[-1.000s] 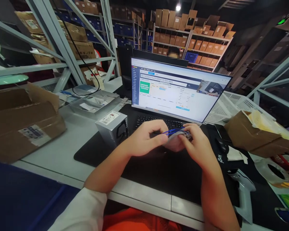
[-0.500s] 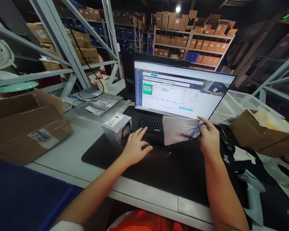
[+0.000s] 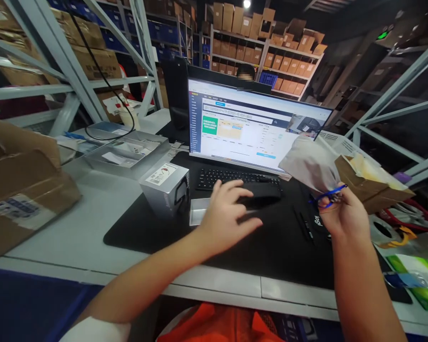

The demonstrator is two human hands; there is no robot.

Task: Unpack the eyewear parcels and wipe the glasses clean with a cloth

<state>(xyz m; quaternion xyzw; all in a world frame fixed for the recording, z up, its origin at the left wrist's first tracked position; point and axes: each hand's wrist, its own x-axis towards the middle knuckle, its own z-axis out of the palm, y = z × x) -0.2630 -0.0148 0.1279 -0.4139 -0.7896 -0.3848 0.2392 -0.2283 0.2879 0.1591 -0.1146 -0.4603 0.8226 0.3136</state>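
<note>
My right hand [image 3: 345, 213] is closed on the blue-corded end of a pale grey drawstring pouch [image 3: 308, 164], which stands up from the fist in front of the monitor's lower right corner. Its blue cord [image 3: 330, 195] hangs across my fingers. With fingers spread and nothing held, my left hand [image 3: 228, 213] hovers over the black desk mat [image 3: 271, 251]. Beside its wrist, partly covered, lies a small open silver-white tray [image 3: 197, 212]. A grey product box [image 3: 166, 190] stands to the left. Behind my left fingers are a flat black object [image 3: 262, 191] and the keyboard [image 3: 217, 179].
The lit monitor [image 3: 242, 128] fills the back of the desk. A grey open tray [image 3: 128, 154] and a large carton [image 3: 24, 190] sit left. On the right are a brown box [image 3: 374, 185], a tape roll [image 3: 383, 230] and a pen [image 3: 306, 225].
My right hand has carried the pouch right, away from the keyboard. My left hand has moved right, and the small open tray now shows beside it. The camera view has shifted too.
</note>
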